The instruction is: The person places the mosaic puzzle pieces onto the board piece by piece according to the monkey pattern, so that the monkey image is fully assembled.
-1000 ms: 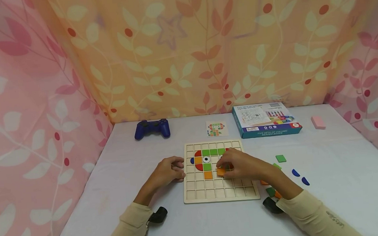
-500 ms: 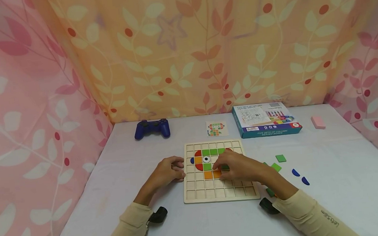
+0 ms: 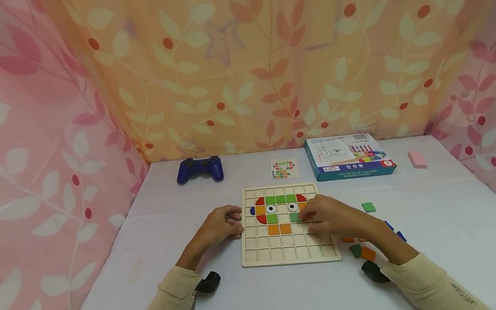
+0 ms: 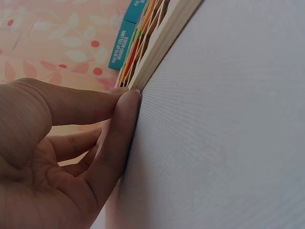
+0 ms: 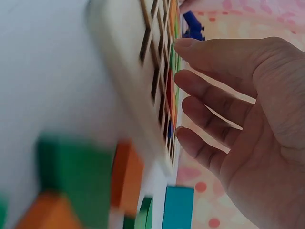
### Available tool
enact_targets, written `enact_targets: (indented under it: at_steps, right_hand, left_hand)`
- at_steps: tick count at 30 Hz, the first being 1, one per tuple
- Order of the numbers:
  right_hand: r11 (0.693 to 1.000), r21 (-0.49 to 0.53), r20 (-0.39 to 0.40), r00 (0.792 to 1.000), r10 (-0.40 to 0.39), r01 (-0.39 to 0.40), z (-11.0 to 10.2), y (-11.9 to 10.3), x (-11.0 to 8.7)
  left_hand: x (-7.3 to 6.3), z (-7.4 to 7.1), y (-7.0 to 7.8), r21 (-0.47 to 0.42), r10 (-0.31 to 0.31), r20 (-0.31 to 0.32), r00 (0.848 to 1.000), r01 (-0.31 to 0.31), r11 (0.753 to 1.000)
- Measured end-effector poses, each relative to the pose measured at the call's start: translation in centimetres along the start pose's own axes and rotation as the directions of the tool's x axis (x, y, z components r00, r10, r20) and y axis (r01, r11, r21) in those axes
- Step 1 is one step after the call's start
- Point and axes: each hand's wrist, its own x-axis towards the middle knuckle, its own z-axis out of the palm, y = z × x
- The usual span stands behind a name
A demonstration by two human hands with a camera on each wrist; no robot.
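A wooden grid board point(image 3: 255, 256) lies on the white table, with coloured tiles and two eye tiles forming part of a face. Two orange tiles point(image 3: 279, 229) sit side by side below the face. My left hand point(image 3: 218, 226) pinches the board's left edge; in the left wrist view, thumb and fingertip point(image 4: 127, 102) meet at its rim. My right hand point(image 3: 334, 216) hovers over the right part of the board, fingers loosely bent and holding nothing, covering some tiles. In the right wrist view, its fingertips point(image 5: 183, 78) are spread apart close to the board's surface.
Loose tiles, including an orange one point(image 3: 368, 253) and a green one point(image 3: 368, 207), lie right of the board, partly under the right forearm. Behind stand a pattern card point(image 3: 284, 168), a blue game controller point(image 3: 199, 170), a flat box point(image 3: 347, 157) and a pink block point(image 3: 417, 160).
My right hand slid an orange tile left until it sat beside the other orange one, then let go and moved right. The left hand stayed at the board's edge.
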Motion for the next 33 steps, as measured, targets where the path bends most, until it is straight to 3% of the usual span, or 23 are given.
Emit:
enact_targets:
  at_steps: [8,25,33]
  right_hand:
    - [0.989,0.034,-0.015,0.989,0.146,-0.145,-0.9,1.3,-3.1]
    - [0.977,0.035,0.001,0.977,0.212,-0.212,-1.7,3.4,-6.5]
    - [0.981,0.028,-0.008,0.982,0.190,-0.190,-1.4,3.8,-7.5]
  left_hand:
    - [-0.1,-0.1,0.1,0.007,0.001,-0.002,1.000,-0.001,1.000]
    - [0.0,0.0,0.1,0.021,0.004,-0.003,1.000,-0.004,1.000]
    - [-0.1,0.0,0.1,0.028,0.003,0.002,1.000,-0.003,1.000]
